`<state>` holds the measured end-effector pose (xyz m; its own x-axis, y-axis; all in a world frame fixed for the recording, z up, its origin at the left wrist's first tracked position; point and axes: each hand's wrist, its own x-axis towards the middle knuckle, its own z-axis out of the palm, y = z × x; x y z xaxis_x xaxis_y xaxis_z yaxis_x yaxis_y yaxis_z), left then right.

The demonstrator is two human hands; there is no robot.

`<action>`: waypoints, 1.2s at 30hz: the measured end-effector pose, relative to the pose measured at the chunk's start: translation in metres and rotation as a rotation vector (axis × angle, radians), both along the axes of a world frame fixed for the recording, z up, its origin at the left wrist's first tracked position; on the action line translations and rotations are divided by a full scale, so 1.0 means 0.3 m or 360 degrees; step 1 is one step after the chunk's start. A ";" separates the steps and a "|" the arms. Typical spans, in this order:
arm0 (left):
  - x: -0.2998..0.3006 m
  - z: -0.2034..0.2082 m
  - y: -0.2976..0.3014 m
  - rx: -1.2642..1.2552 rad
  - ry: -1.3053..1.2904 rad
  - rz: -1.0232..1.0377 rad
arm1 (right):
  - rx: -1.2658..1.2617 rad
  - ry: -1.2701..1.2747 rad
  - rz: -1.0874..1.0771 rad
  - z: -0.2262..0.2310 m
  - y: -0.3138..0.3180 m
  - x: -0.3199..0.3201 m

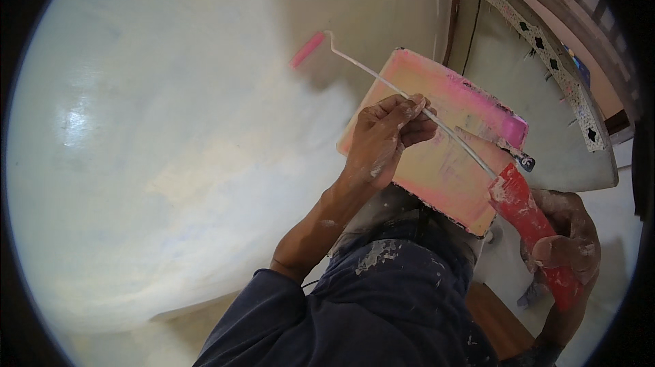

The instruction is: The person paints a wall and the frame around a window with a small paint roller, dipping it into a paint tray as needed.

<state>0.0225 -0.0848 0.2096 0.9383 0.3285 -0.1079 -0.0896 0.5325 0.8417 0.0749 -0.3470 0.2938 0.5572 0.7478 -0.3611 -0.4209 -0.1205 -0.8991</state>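
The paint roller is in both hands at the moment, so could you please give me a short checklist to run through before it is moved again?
1. Right hand wrapped around the red handle: ok.
2. Left hand gripping the thin rod: ok, fingertips pinch it partway along.
3. Rod firmly fixed in the handle: cannot tell; it meets the handle's end, but tightness does not show.
4. Handle clean: not ok, pale smears mark it.
5. Pink roller head off the paint tray: ok, it sits beyond the tray's edge.
6. Roller head clear of the wall: cannot tell from this one view.
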 end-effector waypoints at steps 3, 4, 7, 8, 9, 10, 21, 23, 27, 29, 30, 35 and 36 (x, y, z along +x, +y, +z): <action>0.005 -0.043 0.042 -0.0034 0.0074 -0.0018 | -0.0052 0.0018 -0.0024 -0.003 0.026 -0.007; 0.020 -0.063 0.046 -0.0036 0.0134 0.0003 | -0.0116 0.0043 -0.0015 0.000 0.036 0.010; 0.042 -0.119 0.074 -0.0022 0.0288 0.0056 | -0.0129 0.0193 0.0108 -0.053 0.082 0.063; 0.046 -0.130 0.084 -0.0022 0.0304 0.0044 | -0.0108 0.0248 0.0159 -0.065 0.085 0.073; 0.051 -0.136 0.091 -0.0022 0.0320 0.0034 | -0.0093 0.0228 0.0135 -0.060 0.080 0.073; 0.053 -0.127 0.085 -0.0009 0.0272 0.0024 | -0.0084 0.0208 0.0123 -0.060 0.077 0.075; 0.030 0.111 -0.046 0.0352 -0.0030 -0.0051 | -0.0125 -0.0147 -0.0052 -0.022 -0.129 0.010; 0.044 0.076 -0.077 0.0552 0.0083 -0.0080 | -0.0541 -0.0315 0.0340 -0.119 -0.175 0.034; 0.037 -0.003 -0.089 0.0984 0.0292 -0.0292 | -0.0500 -0.0902 0.0000 -0.338 -0.150 -0.050; -0.006 -0.042 -0.081 0.1308 0.0281 -0.0142 | -0.0474 -0.1124 -0.0209 -0.411 -0.145 -0.091; -0.046 -0.076 -0.067 0.1480 0.0219 0.0080 | -0.0491 -0.1239 -0.0281 -0.426 -0.143 -0.103; -0.256 -0.374 0.137 0.1597 0.0573 0.1305 | -0.0552 -0.1027 -0.0499 -0.628 -0.258 -0.148; -0.277 -0.398 0.151 0.1378 0.0764 0.1262 | -0.0535 -0.1030 -0.0523 -0.693 -0.282 -0.149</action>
<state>-0.0605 -0.0396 0.0900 0.3788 0.9134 0.1490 0.2788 -0.2662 0.9227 0.0303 -0.4317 0.0859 0.9061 0.4176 -0.0674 0.1112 -0.3889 -0.9145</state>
